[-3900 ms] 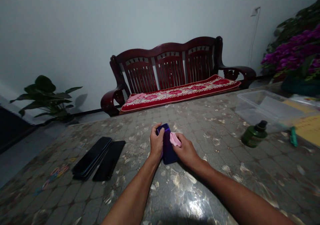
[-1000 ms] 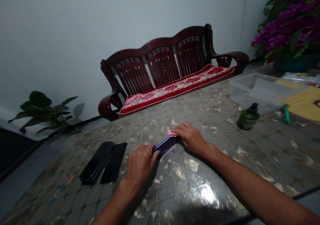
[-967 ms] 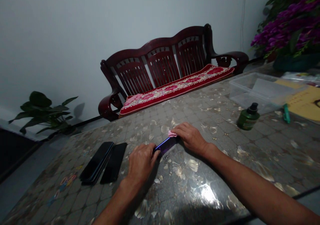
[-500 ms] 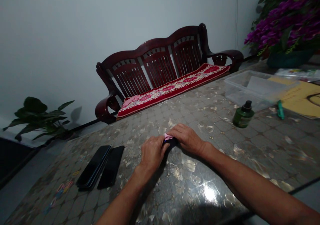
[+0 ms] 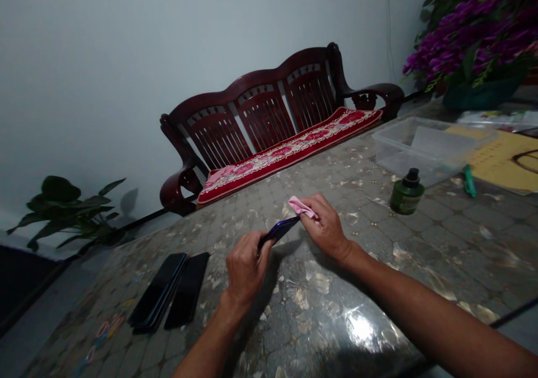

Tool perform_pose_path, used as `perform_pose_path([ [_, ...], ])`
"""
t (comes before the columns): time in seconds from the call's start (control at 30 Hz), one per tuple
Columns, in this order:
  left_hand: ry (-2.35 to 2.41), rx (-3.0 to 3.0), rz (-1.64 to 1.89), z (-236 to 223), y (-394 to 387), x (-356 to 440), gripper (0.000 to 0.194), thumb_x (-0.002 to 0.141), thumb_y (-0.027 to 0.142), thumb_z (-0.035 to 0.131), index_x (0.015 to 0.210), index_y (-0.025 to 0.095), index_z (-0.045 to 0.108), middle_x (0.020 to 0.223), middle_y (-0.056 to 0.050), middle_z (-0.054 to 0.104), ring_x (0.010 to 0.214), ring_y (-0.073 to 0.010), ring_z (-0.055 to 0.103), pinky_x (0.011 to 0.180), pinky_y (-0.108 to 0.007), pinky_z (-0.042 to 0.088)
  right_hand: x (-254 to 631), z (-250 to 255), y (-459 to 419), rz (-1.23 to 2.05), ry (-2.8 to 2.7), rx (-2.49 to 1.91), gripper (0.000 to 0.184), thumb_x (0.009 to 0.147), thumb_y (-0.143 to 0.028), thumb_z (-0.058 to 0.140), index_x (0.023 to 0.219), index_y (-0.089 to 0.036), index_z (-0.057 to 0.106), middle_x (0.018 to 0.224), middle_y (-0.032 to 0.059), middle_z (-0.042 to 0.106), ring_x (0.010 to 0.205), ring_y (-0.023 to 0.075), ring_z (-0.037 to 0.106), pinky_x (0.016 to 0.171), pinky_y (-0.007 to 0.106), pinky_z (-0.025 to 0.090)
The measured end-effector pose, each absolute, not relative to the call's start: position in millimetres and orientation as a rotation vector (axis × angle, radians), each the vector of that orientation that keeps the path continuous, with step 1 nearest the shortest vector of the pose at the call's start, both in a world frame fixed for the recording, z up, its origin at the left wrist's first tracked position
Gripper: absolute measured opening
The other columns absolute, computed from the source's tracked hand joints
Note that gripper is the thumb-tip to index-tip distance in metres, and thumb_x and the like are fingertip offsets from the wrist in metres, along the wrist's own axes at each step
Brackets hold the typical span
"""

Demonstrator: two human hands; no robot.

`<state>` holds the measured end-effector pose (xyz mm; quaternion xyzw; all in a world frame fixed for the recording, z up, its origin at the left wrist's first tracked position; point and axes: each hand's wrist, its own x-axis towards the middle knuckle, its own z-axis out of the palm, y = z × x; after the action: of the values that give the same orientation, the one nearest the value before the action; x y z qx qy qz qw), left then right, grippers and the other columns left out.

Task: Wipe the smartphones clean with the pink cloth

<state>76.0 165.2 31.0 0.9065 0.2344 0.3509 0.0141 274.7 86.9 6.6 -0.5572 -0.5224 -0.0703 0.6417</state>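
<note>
Tilted above the table, a dark blue smartphone (image 5: 281, 229) is gripped at its left end by my left hand (image 5: 246, 266). My right hand (image 5: 325, 227) pinches a pink cloth (image 5: 303, 206) at the phone's far right end, where cloth and phone meet. To the left of my hands lies a stack of dark phones (image 5: 158, 291), with another black phone (image 5: 188, 291) beside it. My fingers partly hide both ends of the held phone.
A green bottle with a black cap (image 5: 407, 192) stands on the patterned table (image 5: 311, 333) to the right. Behind it are a clear plastic box (image 5: 395, 148), a green pen (image 5: 469, 181) and yellow paper (image 5: 504, 162). Colourful bands (image 5: 103, 333) lie at left. A wooden bench (image 5: 269, 115) stands beyond.
My hands have moved apart, the left one slightly left and down. The phone, mostly covered before, now shows between them, and the cloth has moved right and up with my right hand.
</note>
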Motion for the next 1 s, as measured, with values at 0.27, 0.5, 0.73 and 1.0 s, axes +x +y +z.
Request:
perform_pose_path([
  [0.27, 0.738, 2.716, 1.204, 15, 164, 73, 0.011, 0.098, 0.026, 0.057, 0.097, 0.02, 0.065, 0.08, -0.002, 0.07, 0.068, -0.0166, 0.066, 0.06, -0.026, 0.046, 262, 6, 85, 0.014, -1.192, -1.241, 0.026, 0.093, -0.019, 0.055, 0.113, -0.02, 0.072, 0.098, 0.0064, 0.062, 0.089, 0.0189, 0.061, 0.078, 0.029, 0.051],
  [0.5, 0.698, 2.662, 1.113, 9, 170, 75, 0.011, 0.091, 0.028, 0.06, 0.083, 0.02, 0.06, 0.069, 0.002, 0.063, 0.061, -0.0138, 0.06, 0.059, -0.025, 0.043, 261, 0, 91, 0.301, -1.207, -1.091, 0.023, 0.097, -0.028, 0.056, 0.111, -0.02, 0.072, 0.096, 0.0049, 0.064, 0.079, 0.016, 0.06, 0.066, 0.026, 0.05],
  [0.73, 0.622, 2.43, 0.817, 6, 177, 89, 0.018, 0.088, 0.032, 0.06, 0.101, 0.021, 0.057, 0.073, 0.003, 0.059, 0.06, -0.0146, 0.053, 0.059, -0.027, 0.042, 258, 1, 91, 0.246, -1.286, -1.024, 0.019, 0.097, -0.026, 0.056, 0.107, -0.022, 0.071, 0.097, 0.0052, 0.065, 0.093, 0.0191, 0.062, 0.083, 0.031, 0.051],
  [1.0, 0.322, 2.277, 0.683, 2, 176, 100, 0.043, 0.091, 0.031, 0.057, 0.131, 0.023, 0.046, 0.129, -0.011, 0.06, 0.117, -0.0277, 0.058, 0.101, -0.043, 0.046, 257, -1, 92, 0.201, -1.338, -0.99, 0.021, 0.1, -0.027, 0.053, 0.112, -0.023, 0.07, 0.099, 0.0058, 0.065, 0.096, 0.0191, 0.062, 0.085, 0.033, 0.051],
])
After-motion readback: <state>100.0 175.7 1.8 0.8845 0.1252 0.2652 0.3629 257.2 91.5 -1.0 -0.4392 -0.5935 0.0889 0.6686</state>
